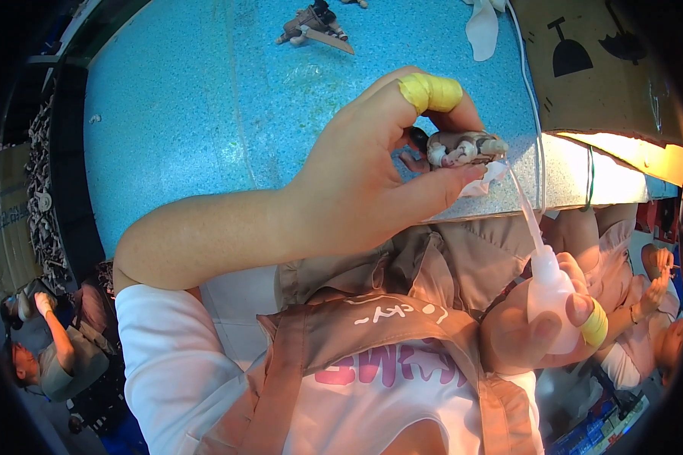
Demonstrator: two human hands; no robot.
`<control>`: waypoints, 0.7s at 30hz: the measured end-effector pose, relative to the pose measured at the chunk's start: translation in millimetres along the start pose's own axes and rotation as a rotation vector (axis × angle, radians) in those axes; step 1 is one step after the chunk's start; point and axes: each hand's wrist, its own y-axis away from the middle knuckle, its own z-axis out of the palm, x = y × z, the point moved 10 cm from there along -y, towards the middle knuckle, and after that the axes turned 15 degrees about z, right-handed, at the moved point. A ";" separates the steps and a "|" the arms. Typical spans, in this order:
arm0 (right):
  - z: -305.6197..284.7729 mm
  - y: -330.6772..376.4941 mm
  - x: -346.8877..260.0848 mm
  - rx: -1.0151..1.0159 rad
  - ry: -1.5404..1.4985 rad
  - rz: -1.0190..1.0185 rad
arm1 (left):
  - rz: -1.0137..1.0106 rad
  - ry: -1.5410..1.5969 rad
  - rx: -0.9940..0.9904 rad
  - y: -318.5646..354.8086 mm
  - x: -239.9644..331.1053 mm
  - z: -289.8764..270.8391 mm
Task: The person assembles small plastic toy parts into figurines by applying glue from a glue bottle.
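My left hand (360,171), with yellow tape round one finger, pinches a small grey-and-white figurine (463,149) above the near edge of the table. A dark round part of it pokes out by the palm, and my fingers hide the rest. Below the figurine a scrap of white tissue (487,180) shows by my thumb. In my right hand (514,327), also taped yellow on a finger, is a translucent squeeze bottle (550,299). Its long thin nozzle points up, the tip at the figurine's right end; whether it touches cannot be made out.
On the blue table (190,114) lies another dark figurine (313,26) with a flat blade-like piece. A white cable (525,68) runs down beside a cardboard box (599,83). Many small parts fill a rack (42,197) at left. Co-workers sit at left (68,349) and right (649,303).
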 end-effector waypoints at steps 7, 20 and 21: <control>2.7 -1.9 1.2 -0.058 0.110 -0.007 | -0.058 0.044 0.011 1.2 -2.0 1.1; 31.8 8.2 4.7 -0.797 0.348 -0.098 | -0.226 0.303 0.055 4.7 -14.1 11.4; 24.8 3.6 7.3 -0.450 0.213 -0.052 | -0.222 0.298 0.083 9.6 -16.9 6.8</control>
